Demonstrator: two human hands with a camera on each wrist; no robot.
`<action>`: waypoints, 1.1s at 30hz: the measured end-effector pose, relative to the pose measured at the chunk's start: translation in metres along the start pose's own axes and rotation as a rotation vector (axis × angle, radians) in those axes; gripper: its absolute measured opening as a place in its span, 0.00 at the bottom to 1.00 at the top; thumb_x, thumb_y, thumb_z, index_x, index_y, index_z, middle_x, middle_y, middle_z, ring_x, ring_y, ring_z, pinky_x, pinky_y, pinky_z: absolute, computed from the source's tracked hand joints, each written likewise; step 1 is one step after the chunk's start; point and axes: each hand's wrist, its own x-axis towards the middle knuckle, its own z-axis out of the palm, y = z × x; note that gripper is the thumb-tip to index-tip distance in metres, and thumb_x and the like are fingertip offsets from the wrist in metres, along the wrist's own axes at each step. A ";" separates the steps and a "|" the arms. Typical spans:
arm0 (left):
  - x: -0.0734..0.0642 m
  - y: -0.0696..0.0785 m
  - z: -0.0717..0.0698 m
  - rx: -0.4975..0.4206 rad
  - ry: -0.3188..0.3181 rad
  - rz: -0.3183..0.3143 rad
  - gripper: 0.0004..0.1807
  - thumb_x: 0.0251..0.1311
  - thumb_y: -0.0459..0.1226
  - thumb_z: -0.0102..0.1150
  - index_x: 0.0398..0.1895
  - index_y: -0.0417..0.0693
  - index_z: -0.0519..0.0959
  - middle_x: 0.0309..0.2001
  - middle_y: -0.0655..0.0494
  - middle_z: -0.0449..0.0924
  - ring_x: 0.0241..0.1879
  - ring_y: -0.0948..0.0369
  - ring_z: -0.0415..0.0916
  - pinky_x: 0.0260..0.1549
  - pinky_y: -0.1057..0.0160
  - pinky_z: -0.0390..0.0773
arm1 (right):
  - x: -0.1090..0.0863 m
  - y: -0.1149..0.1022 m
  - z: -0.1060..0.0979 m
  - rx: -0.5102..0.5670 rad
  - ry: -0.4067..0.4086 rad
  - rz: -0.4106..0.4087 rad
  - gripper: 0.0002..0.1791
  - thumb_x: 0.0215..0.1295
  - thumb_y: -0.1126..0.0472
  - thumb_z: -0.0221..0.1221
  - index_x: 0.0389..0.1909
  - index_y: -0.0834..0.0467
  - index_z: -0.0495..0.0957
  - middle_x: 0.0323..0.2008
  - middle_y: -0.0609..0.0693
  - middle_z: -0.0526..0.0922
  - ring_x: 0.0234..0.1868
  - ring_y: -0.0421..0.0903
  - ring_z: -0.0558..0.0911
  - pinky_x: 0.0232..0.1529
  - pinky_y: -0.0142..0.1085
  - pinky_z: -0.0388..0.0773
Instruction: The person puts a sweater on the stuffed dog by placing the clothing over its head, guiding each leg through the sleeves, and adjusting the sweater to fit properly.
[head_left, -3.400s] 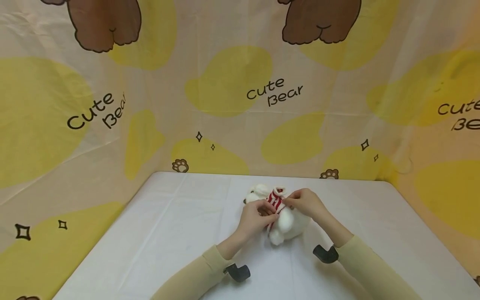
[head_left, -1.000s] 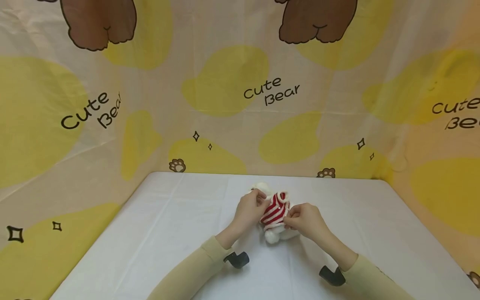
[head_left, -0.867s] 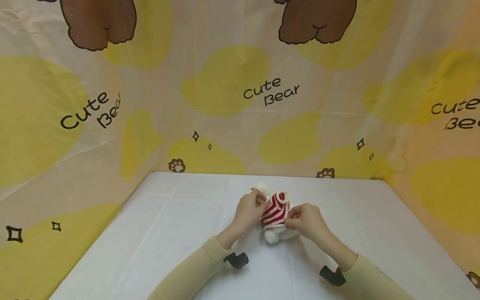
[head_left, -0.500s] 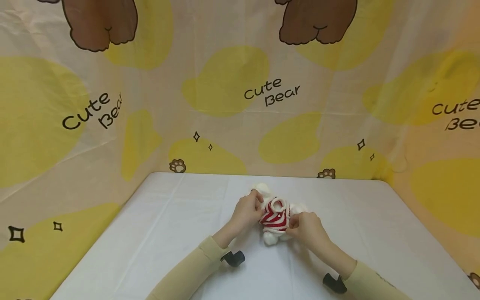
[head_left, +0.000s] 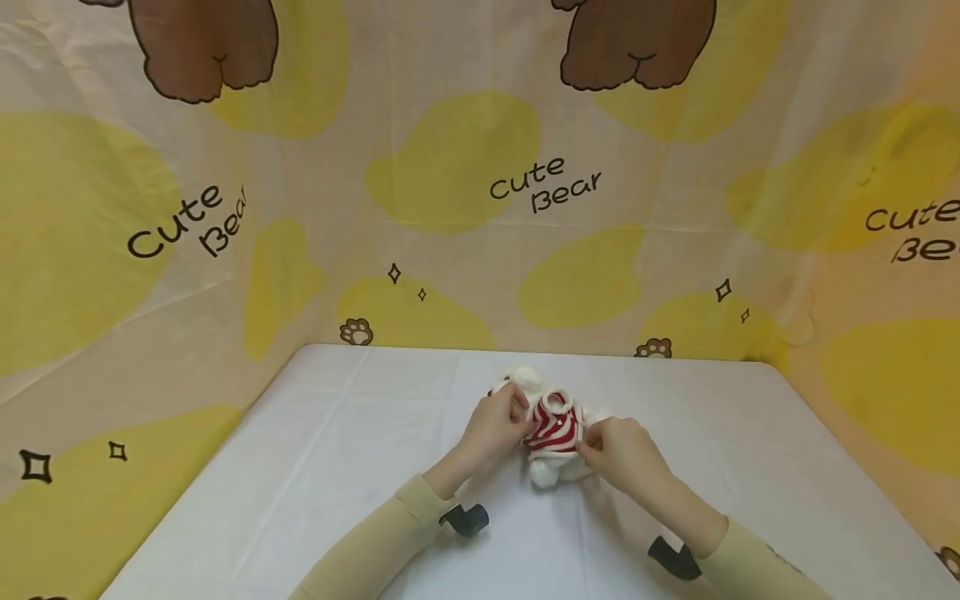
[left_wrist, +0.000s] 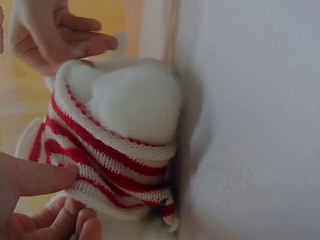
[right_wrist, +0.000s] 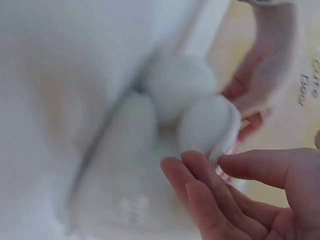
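A white plush toy (head_left: 543,473), its head at the far left, lies on the white table in the head view. It wears a red-and-white striped knitted sweater (head_left: 555,429) with white trim; an empty sleeve opening faces up. My left hand (head_left: 491,429) pinches the sweater near the neck, its thumb (left_wrist: 47,177) pressed on the knit in the left wrist view. My right hand (head_left: 630,454) pinches the white hem between thumb (right_wrist: 260,162) and fingers on the other side. White plush rump (left_wrist: 142,102) bulges out past the hem. Part of the toy's face is behind my left hand.
The white table (head_left: 360,433) surrounds the toy on every side. A yellow bear-print cloth (head_left: 450,283) hangs behind and along both sides. Black curved pieces (head_left: 467,520) stick out at both wrists.
The sweater, bunched near the toy's neck at first, now covers its middle. My left hand has moved up towards the neck, and my right hand has come down along the hem.
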 end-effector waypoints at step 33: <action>-0.010 0.012 0.019 -0.208 -0.105 0.131 0.08 0.46 0.35 0.72 0.23 0.47 0.80 0.21 0.61 0.77 0.22 0.72 0.71 0.24 0.73 0.74 | 0.034 0.020 -0.003 0.238 0.016 0.119 0.16 0.52 0.60 0.68 0.40 0.64 0.82 0.24 0.51 0.75 0.20 0.39 0.78 0.20 0.31 0.67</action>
